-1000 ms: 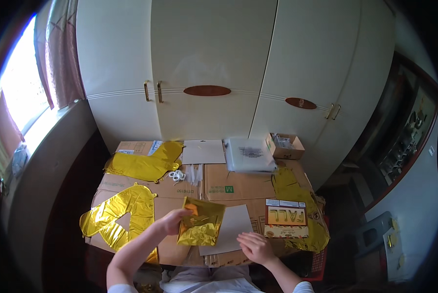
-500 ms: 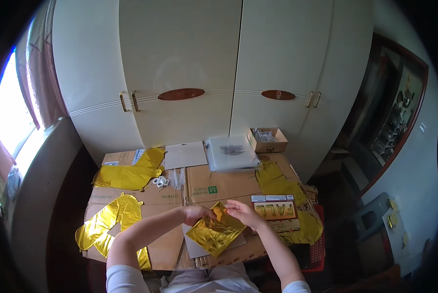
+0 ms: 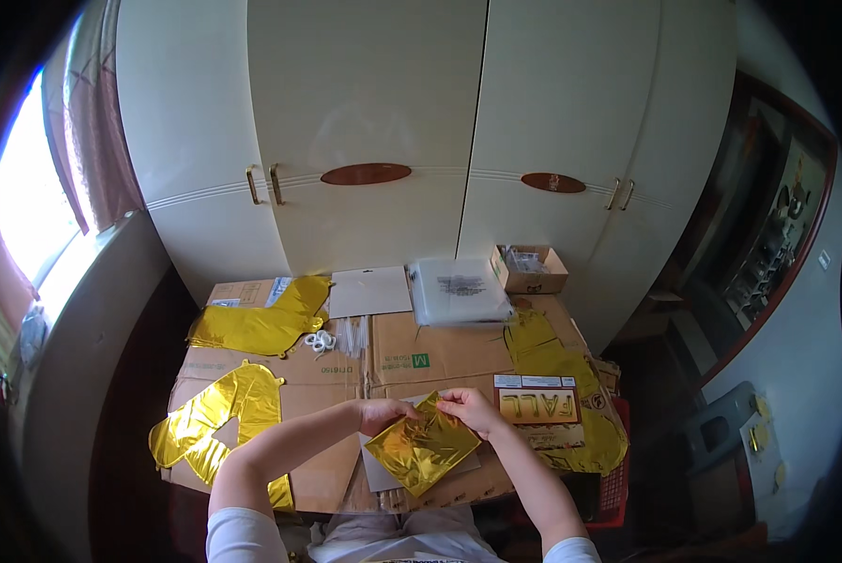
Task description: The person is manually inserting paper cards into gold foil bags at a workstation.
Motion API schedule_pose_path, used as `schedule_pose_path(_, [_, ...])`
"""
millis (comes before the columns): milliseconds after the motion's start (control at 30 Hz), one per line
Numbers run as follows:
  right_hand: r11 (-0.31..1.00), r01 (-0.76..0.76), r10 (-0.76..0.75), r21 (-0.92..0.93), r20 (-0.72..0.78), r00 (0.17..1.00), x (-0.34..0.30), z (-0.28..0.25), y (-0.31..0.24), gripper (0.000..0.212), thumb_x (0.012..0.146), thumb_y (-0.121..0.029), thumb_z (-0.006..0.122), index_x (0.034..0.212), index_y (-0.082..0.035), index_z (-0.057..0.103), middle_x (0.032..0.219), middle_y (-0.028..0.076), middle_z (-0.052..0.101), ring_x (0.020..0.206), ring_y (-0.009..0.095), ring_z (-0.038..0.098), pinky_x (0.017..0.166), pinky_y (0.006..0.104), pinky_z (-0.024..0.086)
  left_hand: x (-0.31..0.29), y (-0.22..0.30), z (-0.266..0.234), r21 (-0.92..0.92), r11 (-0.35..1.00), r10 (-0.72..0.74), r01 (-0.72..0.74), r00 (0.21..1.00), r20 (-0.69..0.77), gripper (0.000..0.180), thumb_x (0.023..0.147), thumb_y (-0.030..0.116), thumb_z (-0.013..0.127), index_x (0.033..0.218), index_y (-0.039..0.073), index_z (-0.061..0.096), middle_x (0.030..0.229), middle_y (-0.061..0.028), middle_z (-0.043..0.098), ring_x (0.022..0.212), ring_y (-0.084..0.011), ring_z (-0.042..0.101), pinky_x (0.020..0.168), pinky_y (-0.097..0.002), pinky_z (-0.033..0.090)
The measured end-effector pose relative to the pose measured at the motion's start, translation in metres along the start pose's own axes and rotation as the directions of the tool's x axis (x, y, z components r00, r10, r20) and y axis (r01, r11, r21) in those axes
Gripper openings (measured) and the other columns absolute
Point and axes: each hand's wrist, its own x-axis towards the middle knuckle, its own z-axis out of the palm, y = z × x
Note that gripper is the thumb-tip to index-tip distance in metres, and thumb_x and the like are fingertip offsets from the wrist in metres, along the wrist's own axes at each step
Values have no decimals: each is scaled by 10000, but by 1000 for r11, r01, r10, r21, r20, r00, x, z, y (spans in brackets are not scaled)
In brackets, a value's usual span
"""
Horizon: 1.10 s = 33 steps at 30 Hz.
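Between my hands is a folded gold foil balloon (image 3: 423, 452), roughly square and creased, held over a grey card (image 3: 383, 477) on the cardboard. My left hand (image 3: 389, 414) grips its upper left edge, thumb on top. At its top corner, the fingers of my right hand (image 3: 470, 411) pinch the foil. To the left lies a flat letter-shaped gold balloon (image 3: 252, 403) with a triangular hole. Just right of my right hand is a printed card (image 3: 538, 411) in red, gold and white, resting on other flat gold balloons (image 3: 604, 436).
Farther back lie another gold balloon (image 3: 252, 328), white ribbon rolls (image 3: 320, 342), clear straws (image 3: 351, 336), a pale card (image 3: 371, 292) and a stack of clear plastic bags (image 3: 459, 293). An open box (image 3: 531, 272) of small packets stands against the white cupboard (image 3: 365, 94). A red basket (image 3: 614, 497) is beside the table.
My right hand has come in from slightly above the foil and closed on its top corner. My left hand keeps its hold. The whole view has shifted slightly.
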Motion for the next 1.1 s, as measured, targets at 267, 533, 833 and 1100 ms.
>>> schedule_pose_path(267, [985,16,5,172,-119,993,0,-11,23,112,944,-95,634,968,10,666,869,15,678,765,66,620,713,219,509,-16,-9,-18,658,737,327,-153,933,-150,514,863,207,646,1329,44,505,1180,-81,630,1051,-191,614,907,-322,497])
schedule_pose_path(533, [959,24,-88,-281,-219,972,-6,-8,30,154,926,-139,653,905,10,687,806,6,675,724,60,591,669,234,480,-30,-5,-15,849,528,396,-2,885,-244,487,850,147,645,1310,44,523,1054,-89,669,935,-154,615,819,-297,499])
schedule_pose_path(833, [684,57,-355,-728,-263,897,-23,2,10,270,878,-232,675,1059,-31,672,993,138,688,847,275,690,743,366,547,-30,-3,-16,862,507,407,-9,884,-231,445,831,99,614,1264,25,546,1022,-113,693,901,-181,647,781,-315,521])
schedule_pose_path(1100, [123,470,-462,-874,369,807,-23,22,19,499,948,-409,555,1322,-80,539,1484,156,405,1402,350,334,1138,569,244,-32,-4,-6,982,181,566,-46,821,-66,477,794,98,623,1262,39,554,1115,-169,645,1005,-303,644,876,-375,513])
